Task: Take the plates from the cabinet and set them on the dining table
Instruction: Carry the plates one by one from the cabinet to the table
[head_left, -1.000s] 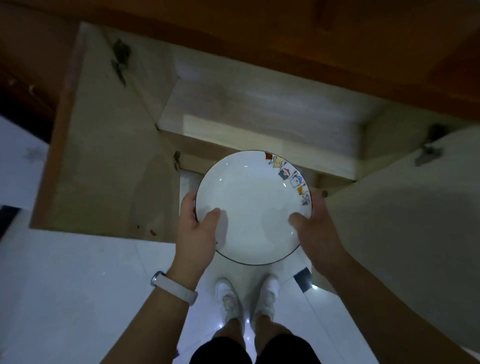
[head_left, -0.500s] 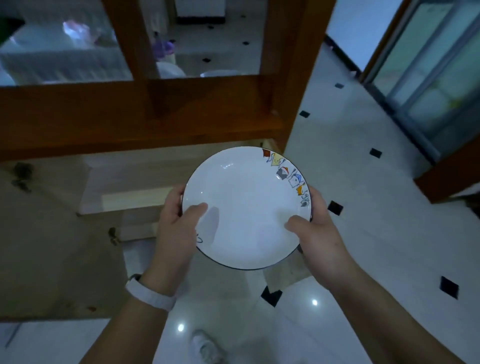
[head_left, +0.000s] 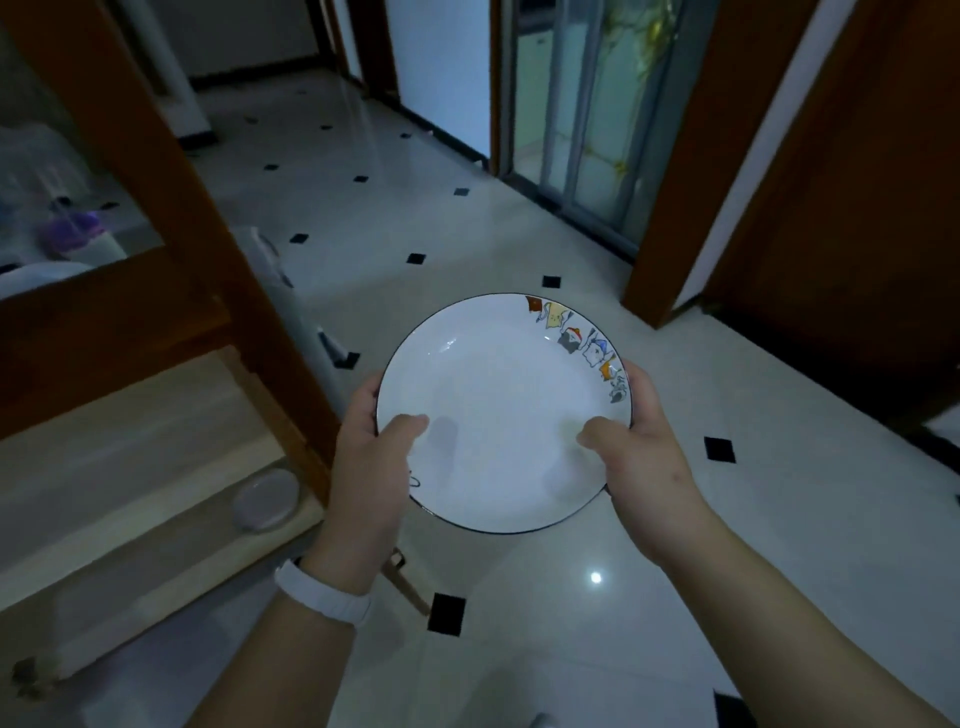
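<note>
Dim room. Glossy pale tile floor (head_left: 467, 234), black diamond insets (head_left: 719, 449). Sliding glass door (head_left: 587, 130) ahead of me, brown wooden door (head_left: 857, 208) right.

The scene is dim, with a cool blue cast. The brightest background area is the glass door (head_left: 587, 104) at the top. The glossy floor (head_left: 519, 234) carries one small specular highlight (head_left: 596, 577). The plate (head_left: 498, 415) is the brightest surface; soft thumb shadows fall on it beside the left hand (head_left: 363, 467) and the right hand (head_left: 649, 467). Motion blur smears the cabinet (head_left: 166, 208) at the left. Straight lines bow toward the frame edges. Dark areas are soft and noisy.
</note>
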